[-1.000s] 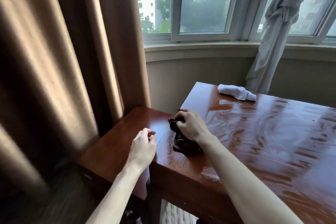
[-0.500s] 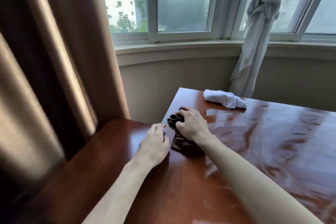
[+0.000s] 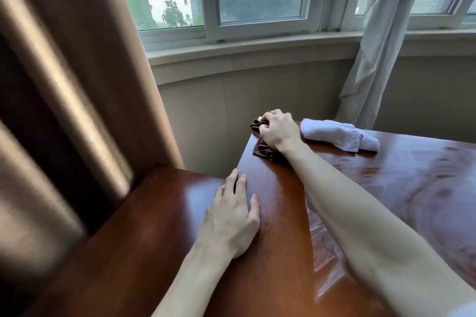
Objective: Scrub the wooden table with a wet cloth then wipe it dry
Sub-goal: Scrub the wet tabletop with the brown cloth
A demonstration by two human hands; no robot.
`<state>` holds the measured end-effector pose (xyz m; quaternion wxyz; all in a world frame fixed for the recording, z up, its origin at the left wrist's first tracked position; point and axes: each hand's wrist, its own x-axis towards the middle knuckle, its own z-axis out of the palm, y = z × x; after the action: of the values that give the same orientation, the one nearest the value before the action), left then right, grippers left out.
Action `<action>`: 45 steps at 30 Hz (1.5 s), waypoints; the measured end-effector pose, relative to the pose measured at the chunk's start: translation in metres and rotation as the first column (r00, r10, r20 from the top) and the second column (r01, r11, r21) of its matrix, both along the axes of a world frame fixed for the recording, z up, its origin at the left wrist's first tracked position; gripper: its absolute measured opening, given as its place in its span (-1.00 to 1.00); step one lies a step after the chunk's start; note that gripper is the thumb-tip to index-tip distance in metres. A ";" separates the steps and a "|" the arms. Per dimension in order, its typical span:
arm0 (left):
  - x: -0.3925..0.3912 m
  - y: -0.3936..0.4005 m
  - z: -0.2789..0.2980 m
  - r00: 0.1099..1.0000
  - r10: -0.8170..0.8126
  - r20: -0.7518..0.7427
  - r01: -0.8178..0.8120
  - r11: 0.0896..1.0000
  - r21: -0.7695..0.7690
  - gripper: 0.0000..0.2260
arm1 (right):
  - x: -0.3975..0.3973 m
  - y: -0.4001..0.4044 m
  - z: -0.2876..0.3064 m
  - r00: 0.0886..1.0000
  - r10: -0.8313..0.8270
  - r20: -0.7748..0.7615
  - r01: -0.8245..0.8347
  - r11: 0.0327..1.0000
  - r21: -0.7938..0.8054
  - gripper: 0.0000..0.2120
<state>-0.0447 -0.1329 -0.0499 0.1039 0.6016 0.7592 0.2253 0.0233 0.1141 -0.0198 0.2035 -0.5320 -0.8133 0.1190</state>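
The glossy brown wooden table [image 3: 401, 188] fills the right and lower part of the head view, streaked with wet patches. My right hand [image 3: 277, 130] grips a dark brown cloth [image 3: 264, 149] at the table's far left corner, fingers curled round its bunched top. My left hand [image 3: 231, 216] rests flat on the table's left edge, fingers straight, holding nothing. A rolled white cloth [image 3: 340, 137] lies on the table just right of my right hand.
A lower wooden surface [image 3: 134, 234] adjoins the table on the left. A brown curtain [image 3: 77, 72] hangs at the left, a knotted white curtain [image 3: 383, 46] at the back right. The window sill [image 3: 244, 51] and wall run behind the table.
My right hand slid the dark cloth along the left edge to the far corner, beside the white cloth. My left hand uncurled and now lies flat on the table edge.
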 end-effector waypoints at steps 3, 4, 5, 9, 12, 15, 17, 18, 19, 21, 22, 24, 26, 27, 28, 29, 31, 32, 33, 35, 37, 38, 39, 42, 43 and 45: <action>-0.001 0.001 -0.001 1.000 -0.005 0.026 0.005 1.000 -0.002 -0.50 | 0.016 -0.040 0.002 0.997 0.070 0.011 -0.070 0.997 -0.021 -0.61; -0.002 0.002 -0.001 0.999 0.002 0.040 -0.002 1.000 0.004 -0.51 | 0.024 -0.058 0.007 0.996 0.094 0.002 -0.094 0.995 -0.039 -0.61; -0.002 0.003 -0.002 0.999 0.013 0.052 -0.013 1.000 0.014 -0.52 | 0.032 -0.077 0.011 0.992 0.128 -0.015 -0.129 0.990 -0.054 -0.64; -0.004 0.003 -0.001 0.994 0.062 0.086 -0.066 0.997 0.043 -0.55 | 0.067 -0.156 0.013 0.974 0.204 -0.102 -0.210 0.977 -0.049 -0.72; -0.003 -0.001 0.003 0.993 0.059 0.106 -0.062 0.998 0.024 -0.55 | 0.087 -0.206 0.005 0.976 0.191 -0.103 -0.193 0.981 -0.010 -0.69; -0.002 -0.004 0.003 0.998 0.030 0.060 -0.031 0.999 0.022 -0.55 | 0.096 -0.229 -0.001 0.962 0.248 -0.110 -0.247 0.969 0.022 -0.62; 0.001 -0.006 0.003 0.999 0.042 0.009 -0.042 0.999 0.034 -0.55 | 0.096 -0.215 -0.002 0.957 0.265 -0.122 -0.266 0.964 0.005 -0.54; 0.001 -0.006 0.004 0.999 0.052 -0.012 -0.051 0.998 0.040 -0.55 | 0.092 -0.201 -0.001 0.955 0.271 -0.121 -0.274 0.962 -0.013 -0.50; 0.001 -0.007 0.004 0.998 0.057 -0.026 -0.056 0.998 0.040 -0.55 | 0.087 -0.183 -0.001 0.956 0.273 -0.107 -0.278 0.960 -0.031 -0.47; 0.003 -0.007 0.003 0.997 0.062 -0.038 -0.060 0.997 0.038 -0.54 | 0.072 -0.142 -0.002 0.963 0.260 -0.076 -0.263 0.964 -0.037 -0.46; 0.002 -0.007 0.003 0.997 0.066 -0.030 -0.065 0.997 0.040 -0.54 | 0.062 -0.119 -0.002 0.967 0.245 -0.072 -0.247 0.968 -0.030 -0.46; 0.002 -0.008 0.003 0.997 0.073 -0.015 -0.073 0.997 0.040 -0.52 | 0.042 -0.069 -0.005 0.978 0.195 -0.070 -0.197 0.980 -0.018 -0.49; 0.002 -0.006 0.003 0.996 0.083 -0.021 -0.082 0.995 0.051 -0.50 | 0.026 -0.021 -0.006 0.989 0.126 -0.072 -0.127 0.992 -0.005 -0.53; 0.002 -0.006 0.002 0.995 0.095 -0.018 -0.094 0.994 0.051 -0.48 | 0.020 -0.002 -0.005 0.993 0.094 -0.069 -0.094 0.996 -0.001 -0.55; 0.003 -0.005 0.002 0.994 0.112 -0.008 -0.111 0.993 0.041 -0.47 | 0.014 0.015 -0.005 0.995 0.069 -0.065 -0.069 0.998 0.002 -0.57; 0.002 -0.004 0.001 0.992 0.127 0.004 -0.127 0.991 0.027 -0.46 | 0.010 0.027 -0.004 0.997 0.052 -0.059 -0.052 0.999 0.006 -0.59; 0.001 -0.003 0.000 0.989 0.146 0.010 -0.146 0.989 0.000 -0.45 | 0.004 0.038 -0.002 0.998 0.041 -0.038 -0.041 0.999 0.009 -0.62; 0.000 -0.002 0.000 0.990 0.143 0.006 -0.143 0.990 -0.007 -0.45 | 0.004 0.038 -0.001 0.998 0.046 -0.034 -0.045 0.999 0.010 -0.64; 0.000 -0.002 0.000 0.991 0.135 0.008 -0.135 0.991 -0.011 -0.46 | 0.005 0.032 0.001 0.998 0.057 -0.032 -0.056 0.998 0.014 -0.65; 0.002 -0.001 0.002 0.992 0.122 0.023 -0.122 0.992 -0.021 -0.46 | 0.014 0.007 0.002 0.995 0.088 -0.043 -0.087 0.996 0.026 -0.67; 0.001 0.000 0.004 0.991 0.126 0.041 -0.125 0.992 -0.030 -0.46 | 0.028 -0.028 0.004 0.989 0.137 -0.060 -0.135 0.991 0.022 -0.67; 0.001 0.001 0.004 0.991 0.125 0.048 -0.124 0.992 -0.029 -0.46 | 0.038 -0.048 0.004 0.983 0.166 -0.075 -0.164 0.986 0.028 -0.66; 0.000 0.002 0.004 0.991 0.123 0.048 -0.122 0.992 -0.025 -0.46 | 0.048 -0.070 0.005 0.977 0.198 -0.083 -0.195 0.980 0.034 -0.65; 0.002 -0.001 0.006 0.992 0.114 0.050 -0.114 0.993 -0.003 -0.47 | 0.080 -0.138 0.003 0.955 0.284 -0.089 -0.280 0.959 0.053 -0.65; 0.002 -0.002 0.007 0.993 0.107 0.049 -0.107 0.994 -0.001 -0.48 | 0.089 -0.158 0.002 0.948 0.306 -0.091 -0.302 0.951 0.060 -0.66; 0.004 -0.005 0.011 0.995 0.084 0.045 -0.084 0.996 -0.009 -0.50 | 0.107 -0.198 0.001 0.932 0.351 -0.087 -0.347 0.936 0.061 -0.65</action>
<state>-0.0408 -0.1383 -0.0393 0.1137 0.5636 0.7821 0.2403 0.1305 -0.0834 -0.0185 0.2298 -0.3681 -0.8865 0.1607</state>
